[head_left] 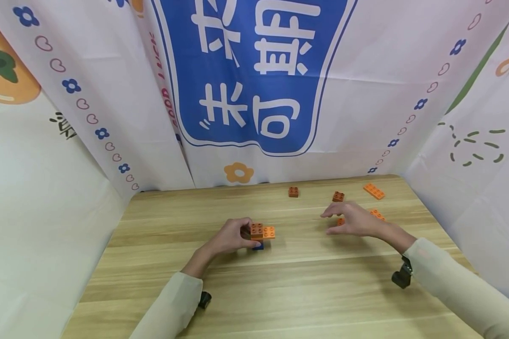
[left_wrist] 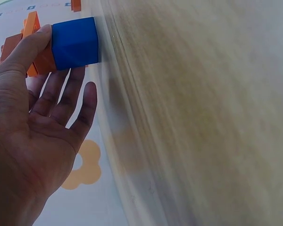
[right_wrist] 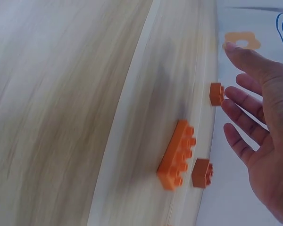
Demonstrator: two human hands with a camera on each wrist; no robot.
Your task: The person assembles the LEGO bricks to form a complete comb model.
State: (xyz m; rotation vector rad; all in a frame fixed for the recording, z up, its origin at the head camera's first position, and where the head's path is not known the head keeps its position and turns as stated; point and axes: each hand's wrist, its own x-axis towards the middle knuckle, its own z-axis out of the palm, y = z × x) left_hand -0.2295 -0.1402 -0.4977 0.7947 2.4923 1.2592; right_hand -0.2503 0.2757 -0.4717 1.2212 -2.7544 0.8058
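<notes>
Head view: left hand (head_left: 233, 235) pinches the block stack (head_left: 257, 230) at its fingertips — right hand (head_left: 351, 220), fingers apart.

Your counter (head_left: 280, 292), across the lower head view, looks like smooth wood or wood-grain laminate with a soft sheen; in the left wrist view it carries a hazy orange reflection. The blue block (left_wrist: 75, 43) at that view's upper left looks like smooth plastic with satin faces. Near the head view's centre, you see an orange plate (head_left: 269, 232) and a reddish-brown brick (head_left: 256, 229) in studded plastic. Low in the right wrist view, your long orange brick (right_wrist: 172, 160) is smooth-sided plastic. The printed backdrop (head_left: 352, 117) filling the head view's top looks like thin, creased cloth. Your right sleeve (head_left: 454, 278), lower right, is matt cloth.
</notes>
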